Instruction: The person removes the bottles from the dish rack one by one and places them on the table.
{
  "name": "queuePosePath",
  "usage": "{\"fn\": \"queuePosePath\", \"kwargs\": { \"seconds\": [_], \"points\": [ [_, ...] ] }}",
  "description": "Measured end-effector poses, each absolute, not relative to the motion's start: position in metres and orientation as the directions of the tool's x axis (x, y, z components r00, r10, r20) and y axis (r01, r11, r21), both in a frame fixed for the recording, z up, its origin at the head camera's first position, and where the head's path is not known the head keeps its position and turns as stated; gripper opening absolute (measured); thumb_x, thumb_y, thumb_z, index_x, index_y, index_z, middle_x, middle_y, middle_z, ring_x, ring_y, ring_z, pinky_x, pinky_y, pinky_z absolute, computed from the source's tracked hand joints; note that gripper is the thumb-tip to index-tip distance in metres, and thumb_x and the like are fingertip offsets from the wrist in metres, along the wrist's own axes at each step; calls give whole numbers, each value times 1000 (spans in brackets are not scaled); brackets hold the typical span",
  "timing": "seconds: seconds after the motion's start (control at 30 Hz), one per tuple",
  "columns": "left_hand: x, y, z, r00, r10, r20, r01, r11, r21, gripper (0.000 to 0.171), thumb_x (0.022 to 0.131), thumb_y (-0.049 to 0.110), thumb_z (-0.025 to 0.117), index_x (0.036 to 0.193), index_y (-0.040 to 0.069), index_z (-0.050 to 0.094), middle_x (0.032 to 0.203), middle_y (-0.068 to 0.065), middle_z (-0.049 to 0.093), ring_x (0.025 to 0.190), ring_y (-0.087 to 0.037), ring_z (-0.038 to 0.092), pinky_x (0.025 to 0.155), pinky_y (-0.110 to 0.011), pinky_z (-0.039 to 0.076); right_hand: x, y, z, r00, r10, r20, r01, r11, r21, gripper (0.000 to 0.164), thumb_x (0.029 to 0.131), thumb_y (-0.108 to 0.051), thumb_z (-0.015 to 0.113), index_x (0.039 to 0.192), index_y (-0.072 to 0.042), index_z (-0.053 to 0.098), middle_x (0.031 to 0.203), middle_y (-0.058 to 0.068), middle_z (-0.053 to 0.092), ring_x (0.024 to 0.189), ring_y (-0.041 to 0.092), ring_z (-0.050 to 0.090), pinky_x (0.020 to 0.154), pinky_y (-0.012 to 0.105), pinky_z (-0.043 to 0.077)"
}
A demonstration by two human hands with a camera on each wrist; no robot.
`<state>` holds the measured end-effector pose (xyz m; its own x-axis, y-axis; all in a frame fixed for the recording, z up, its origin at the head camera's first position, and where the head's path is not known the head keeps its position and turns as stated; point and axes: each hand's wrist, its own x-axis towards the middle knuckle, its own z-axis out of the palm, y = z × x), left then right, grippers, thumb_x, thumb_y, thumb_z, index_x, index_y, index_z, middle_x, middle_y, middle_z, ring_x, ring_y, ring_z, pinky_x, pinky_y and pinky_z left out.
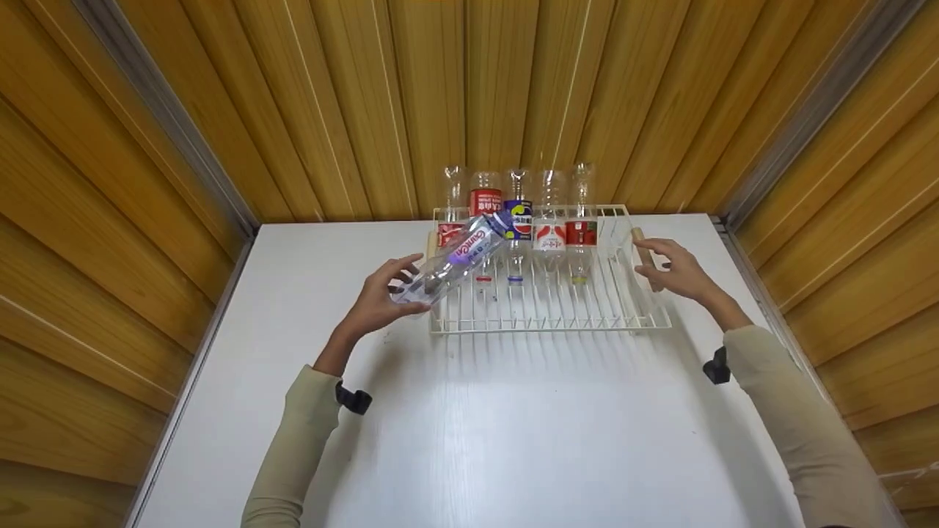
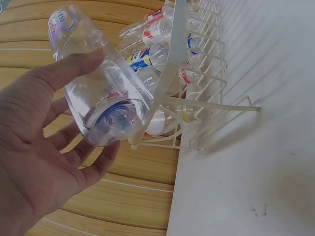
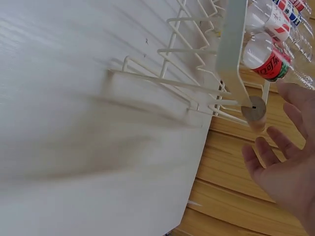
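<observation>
My left hand (image 1: 381, 297) holds an empty clear plastic bottle (image 1: 462, 253) by its base end. The bottle is tilted, with a purple cap and a white and purple label, over the left side of a white wire rack (image 1: 550, 328). In the left wrist view, the thumb lies across the bottle (image 2: 106, 91) and the fingers bend round its far side. Beside the rack's right wooden handle (image 1: 644, 257) is my right hand (image 1: 678, 271), fingers spread and loosely bent. In the right wrist view that hand (image 3: 290, 157) appears apart from the handle (image 3: 254, 109) and holds nothing.
Several empty labelled bottles lie side by side on the rack, caps toward me, among them a blue-labelled bottle (image 1: 519, 220) and a red-labelled bottle (image 1: 582, 233). The rack stands on a white table (image 1: 513, 433), near the wood-plank wall (image 1: 499, 88). Plank walls also rise at both sides.
</observation>
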<state>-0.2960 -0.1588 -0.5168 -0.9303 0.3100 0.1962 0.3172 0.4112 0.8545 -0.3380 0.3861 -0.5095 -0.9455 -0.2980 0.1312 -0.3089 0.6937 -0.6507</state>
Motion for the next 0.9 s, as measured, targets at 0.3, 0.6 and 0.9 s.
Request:
{"fn": "queuePosePath", "kwargs": {
  "seconds": [0.3, 0.6, 0.9],
  "points": [
    [-293, -168, -533, -971, 168, 170, 205, 217, 954, 108, 73, -3, 87, 160, 22, 30, 138, -23, 51, 126, -44, 54, 105, -64, 48, -333, 402, -507, -962, -260, -79, -122, 673, -730, 67, 103, -19, 60, 160, -3, 28, 156, 34, 38, 138, 53, 46, 99, 37, 53],
    [-299, -177, -552, -996, 78, 45, 58, 179, 982, 103, 79, 6, 86, 161, 27, 27, 138, -15, 45, 128, -34, 50, 111, -51, 48, -335, 406, -513, -944, -296, -144, -44, 547, -836, 70, 105, -15, 57, 162, 0, 19, 156, 37, 34, 137, 53, 46, 85, 12, 51],
    [-307, -177, -570, -999, 43, -9, -1, 183, 983, 91, 78, 11, 86, 155, 16, 37, 144, -17, 44, 134, -34, 46, 111, -50, 47, -334, 405, -507, -934, -295, -203, 27, 506, -862, 70, 103, -15, 60, 161, 0, 22, 142, 36, 43, 99, 1, 62, 87, 18, 57]
  ]
}}
